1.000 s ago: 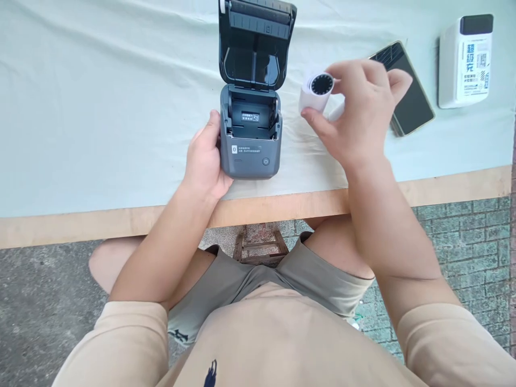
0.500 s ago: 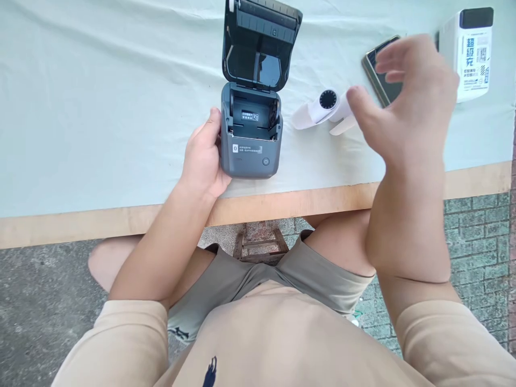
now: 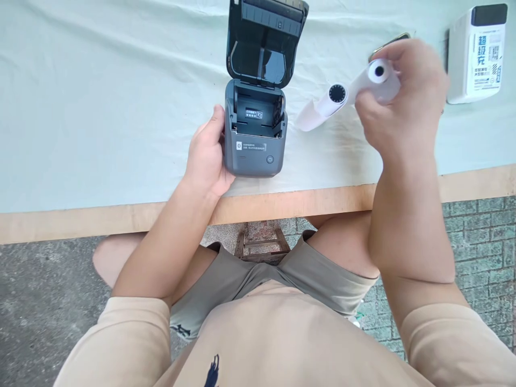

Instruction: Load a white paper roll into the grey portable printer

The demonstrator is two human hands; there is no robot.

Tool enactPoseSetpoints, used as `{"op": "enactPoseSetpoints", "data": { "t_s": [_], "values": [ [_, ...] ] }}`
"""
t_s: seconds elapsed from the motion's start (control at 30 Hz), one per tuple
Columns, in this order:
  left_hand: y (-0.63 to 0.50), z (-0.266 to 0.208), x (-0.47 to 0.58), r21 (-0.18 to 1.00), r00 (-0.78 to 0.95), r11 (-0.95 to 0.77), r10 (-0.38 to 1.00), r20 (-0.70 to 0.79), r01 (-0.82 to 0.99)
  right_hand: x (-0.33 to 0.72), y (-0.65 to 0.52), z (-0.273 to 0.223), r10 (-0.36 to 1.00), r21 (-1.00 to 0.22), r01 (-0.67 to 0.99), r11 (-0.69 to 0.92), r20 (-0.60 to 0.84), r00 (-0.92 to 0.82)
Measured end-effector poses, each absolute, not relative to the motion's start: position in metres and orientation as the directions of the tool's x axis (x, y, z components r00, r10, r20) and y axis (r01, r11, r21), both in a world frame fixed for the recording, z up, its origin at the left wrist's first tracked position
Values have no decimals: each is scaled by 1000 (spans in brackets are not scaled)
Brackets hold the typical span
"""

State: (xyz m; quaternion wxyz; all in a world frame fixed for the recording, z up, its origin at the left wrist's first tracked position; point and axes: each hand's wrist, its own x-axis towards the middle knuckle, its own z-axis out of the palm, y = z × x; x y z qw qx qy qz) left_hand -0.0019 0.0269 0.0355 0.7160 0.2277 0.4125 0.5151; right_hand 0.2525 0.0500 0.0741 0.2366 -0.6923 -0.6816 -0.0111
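A dark grey label printer (image 3: 256, 137) stands near the table's front edge with its lid (image 3: 262, 51) swung up. Its paper bay is bare apart from a small printed sticker. My left hand (image 3: 207, 153) grips the printer's left side, thumb along the edge. To the right, my right hand (image 3: 411, 102) pinches a white paper roll (image 3: 389, 86) with a small dark core, between thumb and fingers. Left of that roll lies another white roll (image 3: 322, 107) with a black toothed core and a loose paper end. Whether the two rolls touch is hard to make out.
At the right stands a white box-shaped device (image 3: 479, 59) with a black top and printed label. A phone (image 3: 391, 44) lies mostly hidden behind my right hand. A pale cloth covers the table, whose wooden front edge (image 3: 290, 203) runs above my lap.
My right hand has come down and closed around the white paper roll, lifting its end into view. My left hand keeps its hold on the printer. The view has shifted slightly.
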Motion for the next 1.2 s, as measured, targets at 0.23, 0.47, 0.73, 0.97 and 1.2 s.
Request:
{"op": "enactPoseSetpoints", "data": {
  "t_s": [0.23,0.47,0.73,0.97,1.2],
  "values": [
    [26,33,-3,734,147,348,934,-326,-583,244,56,85,769,-488,791,368,639,37],
    [26,34,-2,751,115,366,924,-365,-550,225,46,104,817,-545,734,405,576,-24],
    [27,30,1,777,68,332,933,-353,-534,197,27,129,868,-315,834,452,371,-330],
    [23,32,2,814,80,311,946,-313,-491,149,25,143,912,94,907,410,-43,-408],
    [22,31,1,774,107,324,942,-319,-544,146,37,119,887,-89,886,455,-39,-459]
  ]
}}
